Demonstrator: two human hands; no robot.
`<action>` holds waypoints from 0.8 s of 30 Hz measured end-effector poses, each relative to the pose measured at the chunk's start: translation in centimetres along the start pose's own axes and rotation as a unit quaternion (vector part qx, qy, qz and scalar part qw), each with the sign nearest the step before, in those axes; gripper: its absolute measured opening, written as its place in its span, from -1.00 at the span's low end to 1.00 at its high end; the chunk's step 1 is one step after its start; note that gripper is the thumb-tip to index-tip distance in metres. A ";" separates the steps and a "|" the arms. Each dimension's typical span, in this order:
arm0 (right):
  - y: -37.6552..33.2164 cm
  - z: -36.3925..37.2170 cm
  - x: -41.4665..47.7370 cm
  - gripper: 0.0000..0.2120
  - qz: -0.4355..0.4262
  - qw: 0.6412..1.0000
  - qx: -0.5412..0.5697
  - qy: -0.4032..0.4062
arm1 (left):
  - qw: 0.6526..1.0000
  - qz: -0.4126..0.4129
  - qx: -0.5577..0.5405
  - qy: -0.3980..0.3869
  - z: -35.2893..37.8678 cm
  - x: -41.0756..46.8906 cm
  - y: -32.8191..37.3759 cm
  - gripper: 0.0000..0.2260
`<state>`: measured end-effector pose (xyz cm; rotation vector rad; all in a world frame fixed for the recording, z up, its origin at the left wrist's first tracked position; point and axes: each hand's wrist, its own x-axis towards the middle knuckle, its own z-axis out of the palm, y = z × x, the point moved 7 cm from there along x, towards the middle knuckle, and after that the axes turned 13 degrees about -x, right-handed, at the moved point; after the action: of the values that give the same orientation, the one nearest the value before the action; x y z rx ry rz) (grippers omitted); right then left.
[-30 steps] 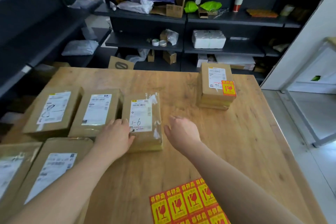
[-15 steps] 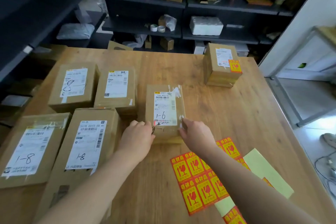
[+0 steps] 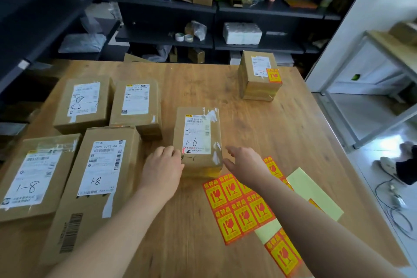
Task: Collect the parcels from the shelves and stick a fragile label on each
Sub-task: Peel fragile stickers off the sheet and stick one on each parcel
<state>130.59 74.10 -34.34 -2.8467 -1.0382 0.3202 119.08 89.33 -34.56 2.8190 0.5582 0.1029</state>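
Note:
A brown parcel marked "1-6" (image 3: 197,133) lies flat mid-table. My left hand (image 3: 162,164) is curled on its near left corner. My right hand (image 3: 243,161) hovers by the near right corner with fingers spread, holding nothing. A sheet of red-and-yellow fragile labels (image 3: 239,207) lies just in front of the parcel, under my right forearm. A second strip of labels (image 3: 283,255) lies nearer the table's front edge. At the far right stands a taller parcel (image 3: 255,88) with a fragile label (image 3: 273,75) stuck on its top.
Several more parcels sit on the left of the wooden table (image 3: 282,133), among them "1-8" (image 3: 33,178) and "8-1" (image 3: 99,178). Pale yellow backing paper (image 3: 316,192) lies right of the labels. Dark shelves (image 3: 169,4) stand behind, a white rack (image 3: 370,63) to the right.
Both hands slid the "1-6" parcel away from the row of parcels and toward the label sheet. My right hand has since let go of the parcel and spread its fingers.

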 end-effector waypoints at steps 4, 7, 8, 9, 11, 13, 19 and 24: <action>5.3 -0.1 -1.4 -0.59 0.042 0.998 -0.035 -0.017 | 0.993 0.079 -0.038 0.077 -0.9 -1.1 5.3 -0.74; 9.6 0.8 -3.2 -0.60 0.064 0.995 -0.055 -0.052 | 0.987 0.129 -0.070 0.071 0.6 -2.2 9.9 -0.76; 10.9 1.2 -3.8 -0.60 0.073 0.994 -0.055 -0.060 | 0.986 0.136 -0.077 0.050 1.8 -2.5 11.1 -0.75; 12.2 1.5 -4.5 -0.61 0.083 0.993 -0.056 -0.068 | 0.987 0.134 -0.081 0.021 3.3 -2.9 12.0 -0.71; 14.5 2.6 -5.8 -0.61 0.092 0.990 -0.063 -0.088 | 0.990 0.108 -0.076 -0.052 6.8 -3.8 13.2 -0.59; 16.6 3.9 -6.9 -0.62 0.095 0.987 -0.072 -0.109 | 0.986 0.067 -0.072 -0.131 9.9 -5.1 14.1 -0.48; 22.6 6.0 -10.2 -0.59 0.103 0.981 -0.083 -0.142 | 0.968 0.074 -0.093 -0.220 14.9 -8.0 18.5 -0.41; 25.1 6.5 -12.6 -0.63 0.083 0.990 -0.041 -0.109 | 0.966 0.080 -0.056 -0.240 17.0 -8.5 21.4 -0.38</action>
<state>135.43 46.92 -42.63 -3.0318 -0.8664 0.6292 121.07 62.82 -45.30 2.6333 0.2053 -0.4913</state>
